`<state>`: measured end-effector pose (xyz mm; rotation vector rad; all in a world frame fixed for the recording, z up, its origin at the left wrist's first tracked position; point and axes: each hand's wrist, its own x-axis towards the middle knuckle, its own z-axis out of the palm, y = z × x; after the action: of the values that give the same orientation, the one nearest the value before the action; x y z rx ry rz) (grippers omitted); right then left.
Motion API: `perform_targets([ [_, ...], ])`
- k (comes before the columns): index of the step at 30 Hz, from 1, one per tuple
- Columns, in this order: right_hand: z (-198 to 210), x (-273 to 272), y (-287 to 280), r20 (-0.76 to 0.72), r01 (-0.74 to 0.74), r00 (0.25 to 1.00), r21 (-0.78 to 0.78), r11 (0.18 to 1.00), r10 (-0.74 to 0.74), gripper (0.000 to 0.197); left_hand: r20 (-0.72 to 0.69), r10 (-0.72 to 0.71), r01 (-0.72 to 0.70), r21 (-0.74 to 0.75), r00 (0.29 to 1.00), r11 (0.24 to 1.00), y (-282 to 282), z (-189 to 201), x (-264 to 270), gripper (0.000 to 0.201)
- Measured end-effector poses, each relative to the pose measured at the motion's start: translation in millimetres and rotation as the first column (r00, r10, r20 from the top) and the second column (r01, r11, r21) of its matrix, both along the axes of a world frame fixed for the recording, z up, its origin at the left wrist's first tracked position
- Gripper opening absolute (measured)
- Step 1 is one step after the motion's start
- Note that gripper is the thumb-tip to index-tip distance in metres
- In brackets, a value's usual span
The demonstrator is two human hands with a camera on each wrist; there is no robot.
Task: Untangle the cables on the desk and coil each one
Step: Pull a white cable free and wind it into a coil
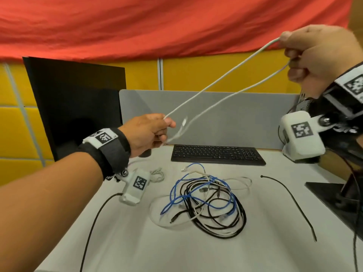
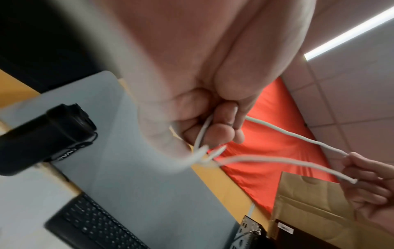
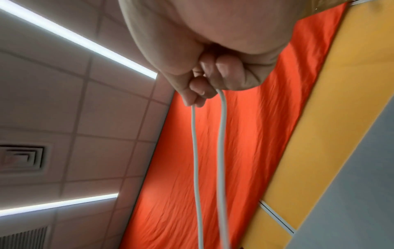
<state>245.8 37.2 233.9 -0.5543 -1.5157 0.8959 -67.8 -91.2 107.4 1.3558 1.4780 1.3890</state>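
Two strands: white cable [image 1: 222,75] doubled, held taut for coiling.
Left hand [image 1: 146,133]: pinching cable ends.
Right hand [image 1: 318,54]: fist clamped round the fold.

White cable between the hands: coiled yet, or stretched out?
Stretched out: thin white cable runs as two strands between left hand and right hand, no coil.

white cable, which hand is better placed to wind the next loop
Probably the right hand. It holds the far bend of the white cable, stretched high, and can carry it back. The left hand already grips the gathered ends low over the desk, so it suits as the anchor.
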Motion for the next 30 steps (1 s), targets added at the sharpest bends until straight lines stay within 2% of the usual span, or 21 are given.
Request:
perform_targets([
  [2, 6.9, 12.0, 10.6, -0.034, -0.054, 0.998, -0.087, 0.995, 0.051, 0.021, -0.074, 0.039, -0.040, -0.011, 0.996, 0.999, 0.6, -4.8, -9.6, 0.023],
  [4, 12.6, 25.7, 22.5, -0.149, -0.136, 0.983, -0.168, 0.976, 0.111, 0.028, -0.131, 0.082, -0.084, -0.015, 0.988, 0.996, 0.9, -9.7, -18.4, 0.025],
  [6, 12.7, 40.2, 32.8, -0.223, -0.194, 0.964, -0.225, 0.955, 0.144, 0.030, -0.079, 0.116, -0.119, -0.035, 0.990, 0.992, 1.9, -17.1, -24.4, 0.025],
  [7, 9.7, 39.4, 36.6, -0.211, -0.216, 0.963, -0.241, 0.946, 0.166, 0.029, -0.038, 0.140, -0.142, -0.042, 0.989, 0.989, -1.4, -17.9, -29.7, 0.024],
  [11, -12.9, 27.1, 33.9, 0.029, -0.194, 0.977, -0.296, 0.935, 0.212, 0.025, 0.125, 0.131, -0.125, -0.058, 0.983, 0.990, 0.7, -18.7, -26.5, 0.021],
  [13, -19.5, 17.0, 24.3, 0.057, -0.214, 0.968, -0.328, 0.920, 0.246, 0.024, 0.173, 0.111, -0.099, -0.073, 0.979, 0.992, 3.6, -11.9, -20.0, 0.020],
  [17, -22.7, 5.1, 7.1, 0.090, -0.254, 0.948, -0.358, 0.899, 0.304, 0.021, 0.284, -0.019, 0.038, -0.061, 0.959, 0.997, 2.4, -2.5, -2.1, 0.040],
  [21, -26.4, -1.9, -2.3, 0.271, -0.181, 0.927, -0.276, 0.944, 0.257, 0.017, 0.287, -0.086, 0.086, 0.014, 0.954, 0.996, -3.0, 2.4, 12.4, 0.033],
  [23, -27.9, -1.1, -8.2, 0.379, -0.172, 0.889, -0.245, 0.954, 0.258, 0.017, 0.252, -0.095, 0.089, 0.038, 0.963, 0.995, -4.7, 3.4, 17.7, 0.030],
  [24, -27.9, -0.3, -12.6, 0.476, -0.152, 0.842, -0.239, 0.959, 0.252, 0.018, 0.235, -0.099, 0.091, 0.047, 0.967, 0.995, -5.5, 3.8, 19.8, 0.029],
  [25, -28.7, -0.3, -17.5, 0.622, -0.091, 0.754, -0.223, 0.971, 0.213, 0.022, 0.218, -0.106, 0.097, 0.052, 0.970, 0.994, -6.6, 4.3, 22.0, 0.028],
  [26, -30.0, -1.2, -24.3, 0.799, 0.022, 0.593, -0.140, 0.990, 0.100, 0.029, 0.195, -0.114, 0.105, 0.055, 0.974, 0.993, -8.5, 4.9, 24.3, 0.027],
  [27, -32.3, -2.5, -30.2, 0.933, 0.141, 0.351, 0.037, 0.989, -0.085, 0.041, 0.155, -0.118, 0.112, 0.051, 0.981, 0.992, -10.3, 5.9, 27.5, 0.026],
  [28, -35.0, -4.4, -36.4, 0.945, 0.210, 0.088, 0.293, 0.933, -0.316, 0.054, 0.090, -0.115, 0.112, 0.040, 0.989, 0.993, -12.2, 7.4, 31.3, 0.025],
  [29, -38.2, -8.2, -42.5, 0.837, 0.216, -0.074, 0.544, 0.811, -0.542, 0.061, 0.000, -0.107, 0.107, 0.025, 0.994, 0.994, -14.3, 8.9, 35.9, 0.025],
  [30, -41.5, -13.6, -49.8, 0.701, 0.186, -0.093, 0.710, 0.679, -0.707, 0.062, -0.097, -0.100, 0.102, 0.013, 0.990, 0.995, -16.7, 10.2, 41.7, 0.025],
])
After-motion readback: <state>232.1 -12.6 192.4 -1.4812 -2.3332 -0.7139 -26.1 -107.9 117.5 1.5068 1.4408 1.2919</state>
